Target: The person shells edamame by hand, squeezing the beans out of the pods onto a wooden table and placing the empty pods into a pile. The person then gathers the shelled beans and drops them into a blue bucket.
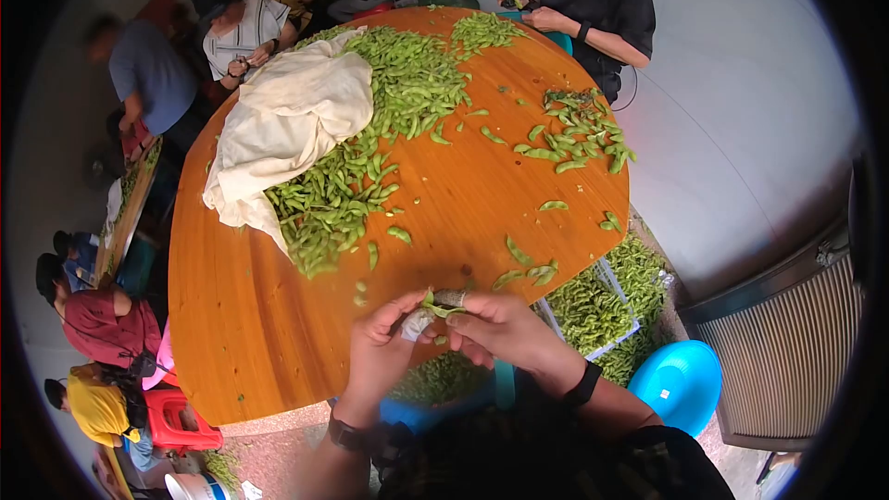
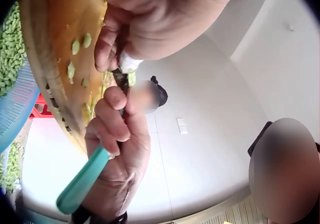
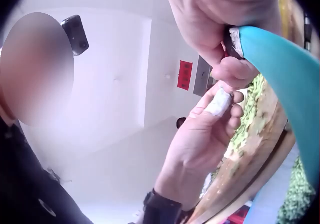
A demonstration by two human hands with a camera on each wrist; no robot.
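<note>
Over the near edge of the table, both hands meet at a green edamame pod. My left hand pinches the pod; its thumb has a white wrapping. My right hand grips a tool with a teal handle and a dark end by the left fingertips. The tool's working end is largely hidden by fingers, so I cannot tell its kind. Below the hands, a blue basin holds green beans.
A large heap of pods lies on the round wooden table, partly under a cream cloth. At right are a crate of pods, an empty blue basin and a slatted panel. Several people sit around; a red stool stands left.
</note>
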